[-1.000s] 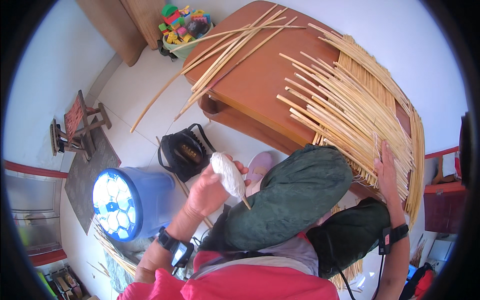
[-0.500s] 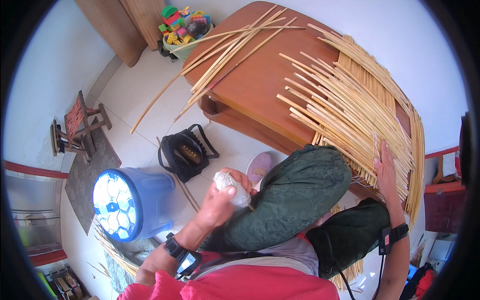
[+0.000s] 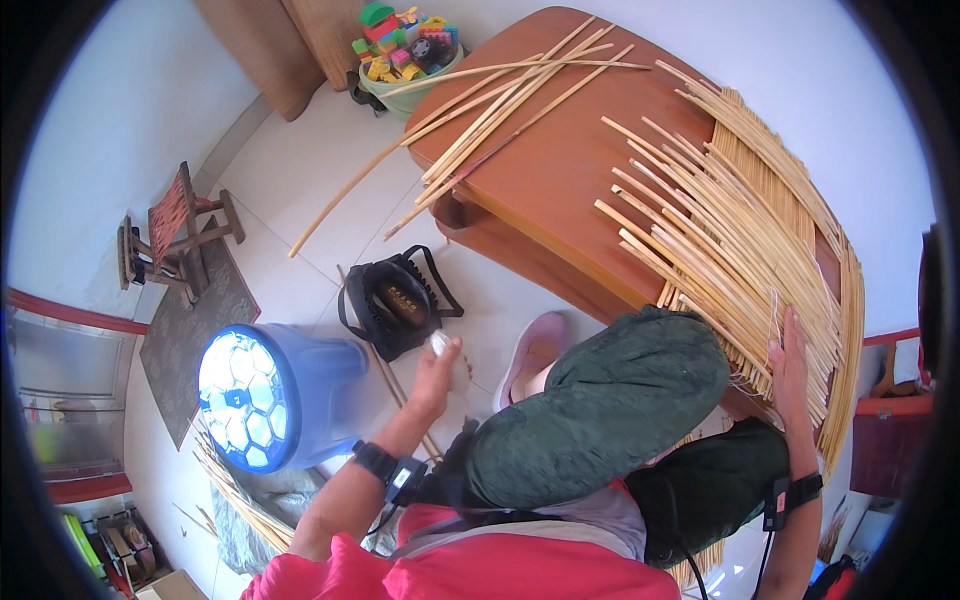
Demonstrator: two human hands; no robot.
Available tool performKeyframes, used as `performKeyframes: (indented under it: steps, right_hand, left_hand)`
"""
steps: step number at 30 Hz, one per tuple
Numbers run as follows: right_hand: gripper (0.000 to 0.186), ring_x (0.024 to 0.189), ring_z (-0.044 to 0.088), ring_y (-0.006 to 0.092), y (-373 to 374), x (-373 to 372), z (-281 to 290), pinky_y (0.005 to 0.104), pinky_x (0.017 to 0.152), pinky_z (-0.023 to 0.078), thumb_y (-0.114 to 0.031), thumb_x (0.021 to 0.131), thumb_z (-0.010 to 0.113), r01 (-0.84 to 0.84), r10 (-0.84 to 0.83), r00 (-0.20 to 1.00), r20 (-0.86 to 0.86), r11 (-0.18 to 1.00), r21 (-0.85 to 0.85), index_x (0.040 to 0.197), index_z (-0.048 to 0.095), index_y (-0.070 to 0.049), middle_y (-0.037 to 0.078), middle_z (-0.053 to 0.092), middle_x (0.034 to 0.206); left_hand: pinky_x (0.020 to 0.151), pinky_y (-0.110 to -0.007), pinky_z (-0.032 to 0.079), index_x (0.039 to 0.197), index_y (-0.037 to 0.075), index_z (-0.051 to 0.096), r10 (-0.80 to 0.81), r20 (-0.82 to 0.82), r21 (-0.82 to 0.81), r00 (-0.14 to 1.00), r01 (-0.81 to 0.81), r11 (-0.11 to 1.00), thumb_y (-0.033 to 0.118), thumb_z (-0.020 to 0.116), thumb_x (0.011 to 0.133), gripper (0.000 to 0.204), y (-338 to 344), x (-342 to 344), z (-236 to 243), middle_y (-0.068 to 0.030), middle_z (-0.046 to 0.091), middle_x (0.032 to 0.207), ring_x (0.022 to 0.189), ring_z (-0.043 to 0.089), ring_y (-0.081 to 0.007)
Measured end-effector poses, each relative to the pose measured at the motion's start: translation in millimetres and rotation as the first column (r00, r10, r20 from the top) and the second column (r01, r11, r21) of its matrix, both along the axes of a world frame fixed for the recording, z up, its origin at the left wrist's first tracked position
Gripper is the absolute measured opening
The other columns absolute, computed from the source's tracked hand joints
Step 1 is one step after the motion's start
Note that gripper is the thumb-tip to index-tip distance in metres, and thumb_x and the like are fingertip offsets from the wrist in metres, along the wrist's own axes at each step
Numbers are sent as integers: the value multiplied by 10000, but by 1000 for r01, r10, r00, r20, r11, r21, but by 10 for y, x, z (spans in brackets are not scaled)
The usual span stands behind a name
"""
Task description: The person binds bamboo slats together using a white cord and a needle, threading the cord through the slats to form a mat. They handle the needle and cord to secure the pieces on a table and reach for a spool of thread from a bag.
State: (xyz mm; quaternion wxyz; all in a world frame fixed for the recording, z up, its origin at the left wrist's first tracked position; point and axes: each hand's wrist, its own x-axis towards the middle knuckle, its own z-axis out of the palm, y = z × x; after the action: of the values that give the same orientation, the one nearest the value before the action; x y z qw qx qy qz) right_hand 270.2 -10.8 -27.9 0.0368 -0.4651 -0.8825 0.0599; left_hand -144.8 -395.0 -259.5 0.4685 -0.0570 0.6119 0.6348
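My left hand (image 3: 431, 385) is closed around a ball of white string (image 3: 459, 376), held above the floor between the black bag and my left knee. Most of the ball hides behind my fingers. At the right, my right hand (image 3: 789, 362) lies flat with fingers stretched out on a row of pale, peeled-looking stalks (image 3: 705, 228). A strand of white string (image 3: 775, 312) runs over the stalks by its fingertips. The row lies across the right part of a brown table (image 3: 560, 165), its stalk ends uneven on the left.
Loose long sticks (image 3: 520, 90) overhang the table's left end. Near the table stand a toy-filled green basket (image 3: 408, 101), a black bag (image 3: 398, 300) on the floor and a blue plastic stool (image 3: 310, 390). A small folding stool (image 3: 175, 235) sits farther left. More stalks (image 3: 235, 490) lie lower left.
My left hand has moved left, away from my knee, with the ball of string turned in its grip. My right hand stays on the stalks. The whole view has shifted slightly.
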Motion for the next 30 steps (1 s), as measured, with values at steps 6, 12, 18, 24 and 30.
performKeyframes:
  steps: [6, 12, 18, 24, 30]
  right_hand:
    - [655, 1606, 242, 393, 4, 6, 5, 452, 1313, 169, -266, 1108, 436, 4, -4, 1000, -15, 1000, -20, 1677, 249, -1, 212, 293, 1729]
    - [658, 1610, 231, 395, -28, -9, 40, 457, 1319, 144, -265, 1104, 416, -9, 9, 1000, 6, 1000, -13, 1683, 237, -11, 216, 279, 1734]
    - [665, 1614, 217, 401, -3, -4, 26, 455, 1324, 125, -309, 1115, 400, 4, -3, 1000, 25, 1000, -20, 1688, 230, -18, 222, 269, 1737]
    - [681, 1621, 211, 382, 13, 28, 18, 459, 1327, 113, -368, 1122, 382, 43, -41, 998, 51, 998, -39, 1690, 233, -23, 203, 271, 1741]
    - [690, 1624, 208, 367, 54, 63, -12, 461, 1327, 116, -411, 1129, 364, -25, 25, 998, 50, 1000, 11, 1693, 235, -35, 194, 275, 1742]
  left_hand:
    - [984, -525, 537, 1342, -1, 558, -660, -362, -726, 659, 244, 642, 382, 808, 851, 671, -455, 142, -1213, -296, 668, 1158, 1161, 648, -492]
    - [1013, -536, 516, 1169, 51, 671, -866, -381, -808, 323, 338, 482, 277, 743, 869, 382, -301, -160, -704, -205, 636, 1306, 1198, 630, -430]
    - [1241, -576, 261, 1091, 79, 791, -912, -273, -945, -307, -93, 314, 192, 605, 918, 278, -227, -894, -107, -142, 708, 1131, 1173, 611, -323]
    - [1272, -636, 152, 1082, 82, 832, -946, 69, -997, -316, -67, -50, 192, 597, 936, 298, -691, -890, -84, -120, 746, 1120, 1210, 606, -304]
    - [1260, -575, 210, 1076, 57, 816, -965, 18, -997, -261, -79, 3, 195, 591, 943, 296, -861, -889, -78, -128, 744, 1118, 1216, 615, -295]
